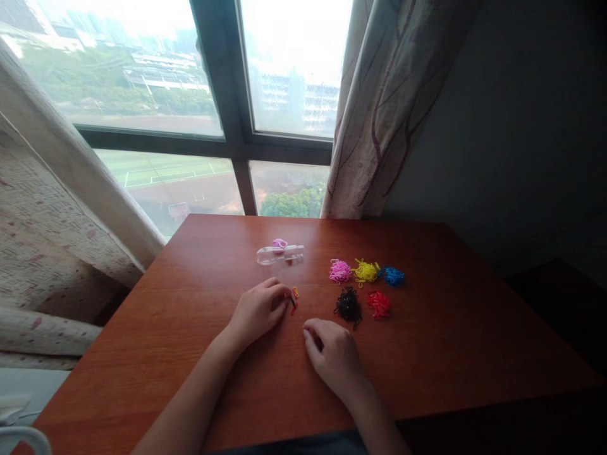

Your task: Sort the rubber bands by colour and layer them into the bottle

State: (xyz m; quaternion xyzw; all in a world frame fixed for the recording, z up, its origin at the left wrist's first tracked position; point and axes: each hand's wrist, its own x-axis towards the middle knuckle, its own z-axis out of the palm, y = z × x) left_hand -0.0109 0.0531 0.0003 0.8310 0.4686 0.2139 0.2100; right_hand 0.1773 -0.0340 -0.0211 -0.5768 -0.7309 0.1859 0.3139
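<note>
Pinching the red-black-yellow rubber-band loops [293, 304] at 3 o'clock of your left hand [260, 308], you risk them slipping if that grip slackens; right hand [333, 349], at its 4 o'clock, is curled, can't tell if holding anything.

And we're looking for lettering now: no word, number or brand reads on the clear plastic piece [266, 256], none on the black heap [348, 305] or the red one [379, 304], and the hazy buildings [279, 95] outside show nothing legible either!
</note>
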